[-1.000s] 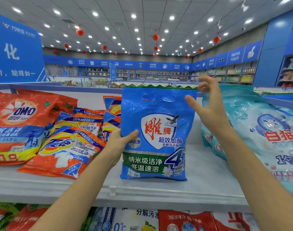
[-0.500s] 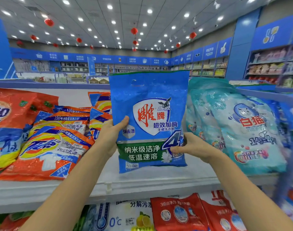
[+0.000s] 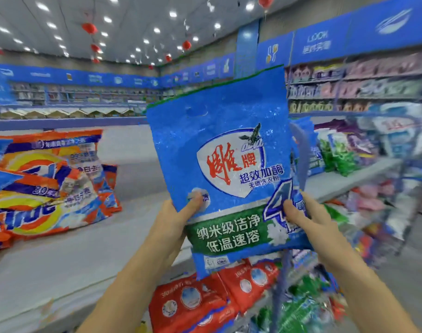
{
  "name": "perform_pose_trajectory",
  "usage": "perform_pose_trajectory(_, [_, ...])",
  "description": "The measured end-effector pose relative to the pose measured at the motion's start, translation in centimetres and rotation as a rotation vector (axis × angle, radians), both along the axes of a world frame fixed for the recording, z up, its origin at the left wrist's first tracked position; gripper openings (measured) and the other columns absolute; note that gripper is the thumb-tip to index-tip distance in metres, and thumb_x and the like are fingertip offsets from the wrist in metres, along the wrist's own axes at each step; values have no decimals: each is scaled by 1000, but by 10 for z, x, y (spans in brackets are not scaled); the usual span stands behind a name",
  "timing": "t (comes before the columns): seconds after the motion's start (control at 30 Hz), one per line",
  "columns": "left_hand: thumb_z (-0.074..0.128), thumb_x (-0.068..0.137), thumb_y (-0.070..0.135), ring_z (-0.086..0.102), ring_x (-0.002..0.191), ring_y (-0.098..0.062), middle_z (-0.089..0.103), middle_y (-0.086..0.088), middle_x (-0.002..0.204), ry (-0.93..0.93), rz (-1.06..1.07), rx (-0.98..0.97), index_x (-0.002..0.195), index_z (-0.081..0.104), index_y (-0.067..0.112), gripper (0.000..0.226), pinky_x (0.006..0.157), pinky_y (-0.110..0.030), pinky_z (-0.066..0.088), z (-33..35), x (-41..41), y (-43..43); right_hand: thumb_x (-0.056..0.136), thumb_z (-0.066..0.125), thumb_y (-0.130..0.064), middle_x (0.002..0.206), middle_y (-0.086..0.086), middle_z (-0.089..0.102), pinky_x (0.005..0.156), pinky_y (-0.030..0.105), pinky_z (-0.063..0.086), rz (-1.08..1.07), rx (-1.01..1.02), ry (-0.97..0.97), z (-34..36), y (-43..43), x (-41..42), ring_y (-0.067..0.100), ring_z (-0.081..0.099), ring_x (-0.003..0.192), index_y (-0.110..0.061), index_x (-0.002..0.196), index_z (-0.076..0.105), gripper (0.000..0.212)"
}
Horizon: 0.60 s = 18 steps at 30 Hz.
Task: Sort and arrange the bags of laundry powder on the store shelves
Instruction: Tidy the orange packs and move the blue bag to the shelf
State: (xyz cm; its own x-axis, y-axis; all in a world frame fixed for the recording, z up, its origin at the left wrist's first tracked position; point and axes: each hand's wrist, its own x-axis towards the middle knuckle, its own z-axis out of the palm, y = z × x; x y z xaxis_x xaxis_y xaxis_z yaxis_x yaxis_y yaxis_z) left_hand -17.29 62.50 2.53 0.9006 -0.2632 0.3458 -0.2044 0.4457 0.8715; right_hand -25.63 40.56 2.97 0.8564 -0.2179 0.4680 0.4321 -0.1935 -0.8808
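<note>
Blue laundry powder bag (image 3: 229, 164) sits lifted before me; my left hand (image 3: 171, 227) and right hand (image 3: 310, 222) pinch its lower edges, thumbs in front.

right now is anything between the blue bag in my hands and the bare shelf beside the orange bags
Nothing visible. The left hand and right hand hold the blue bag in the air; the shelf right of the orange bags is bare.
</note>
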Motion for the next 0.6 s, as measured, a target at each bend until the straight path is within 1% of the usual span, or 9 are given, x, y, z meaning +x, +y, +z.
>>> perform_pose_trajectory(0.07, [89, 47, 41, 72, 75, -15, 76, 0, 86, 42, -87, 80, 97, 65, 15, 61, 61, -27, 57, -23, -10, -37, 74, 57, -37, 89, -19, 73, 60, 9, 50, -77, 56, 22, -19, -31, -18, 0, 69, 77, -30, 101, 64, 29])
perform_pose_trajectory(0.13, [90, 30, 55, 72, 82, -22, 76, -6, 92, 74, -129, 162, 98, 65, 12, 84, 69, -32, 57, -44, -18, -77, 73, 59, -39, 94, -9, 74, 61, 14, 52, -150, 129, 33, -36, -65, -36, 8, 71, 80, -22, 109, 64, 40])
perform_pose_trajectory(0.2, [89, 34, 52, 72, 84, -22, 75, -7, 95, 106, -199, 189, 99, 66, 10, 81, 70, -33, 58, -58, -24, -119, 70, 60, -42, 95, -7, 74, 60, 15, 52, -228, 196, 50, -48, -100, -52, 11, 71, 80, -21, 112, 63, 47])
perform_pose_trajectory(0.3, [86, 47, 47, 71, 88, -25, 75, -9, 98, 137, -260, 238, 105, 66, 9, 72, 81, -44, 56, -70, -30, -189, 70, 61, -40, 99, -3, 74, 63, 20, 55, -302, 267, 91, -64, -161, -71, 16, 72, 82, -19, 117, 61, 51])
perform_pose_trajectory(0.4, [73, 52, 42, 71, 88, -23, 75, -8, 96, 131, -242, 248, 106, 63, 6, 66, 80, -40, 56, -77, -33, -264, 69, 63, -47, 118, 2, 66, 90, 41, 52, -389, 279, 153, -74, -229, -80, 21, 67, 101, -20, 126, 56, 64])
perform_pose_trajectory(0.43, [70, 55, 41, 72, 87, -20, 76, -6, 95, 126, -230, 250, 106, 63, 8, 61, 78, -37, 56, -79, -36, -291, 68, 63, -50, 120, 3, 65, 95, 45, 49, -400, 281, 162, -75, -254, -83, 22, 66, 103, -20, 126, 56, 66])
perform_pose_trajectory(0.5, [67, 64, 41, 72, 87, -14, 76, 1, 94, 123, -194, 259, 104, 64, 14, 49, 76, -30, 54, -81, -42, -343, 66, 63, -52, 115, 3, 68, 90, 40, 52, -384, 273, 183, -77, -305, -85, 22, 67, 99, -21, 122, 59, 64])
perform_pose_trajectory(0.57, [66, 77, 35, 70, 86, -10, 75, 5, 92, 118, -105, 276, 98, 65, 21, 26, 67, -16, 51, -82, -45, -388, 65, 64, -51, 107, 2, 72, 77, 30, 56, -341, 268, 206, -75, -352, -81, 21, 70, 93, -21, 117, 61, 61])
perform_pose_trajectory(0.6, [64, 80, 35, 69, 87, -10, 74, 4, 93, 119, -67, 295, 96, 65, 25, 19, 65, -14, 48, -80, -44, -407, 65, 65, -50, 105, 2, 72, 71, 27, 56, -316, 262, 215, -73, -373, -77, 21, 71, 91, -21, 116, 61, 58])
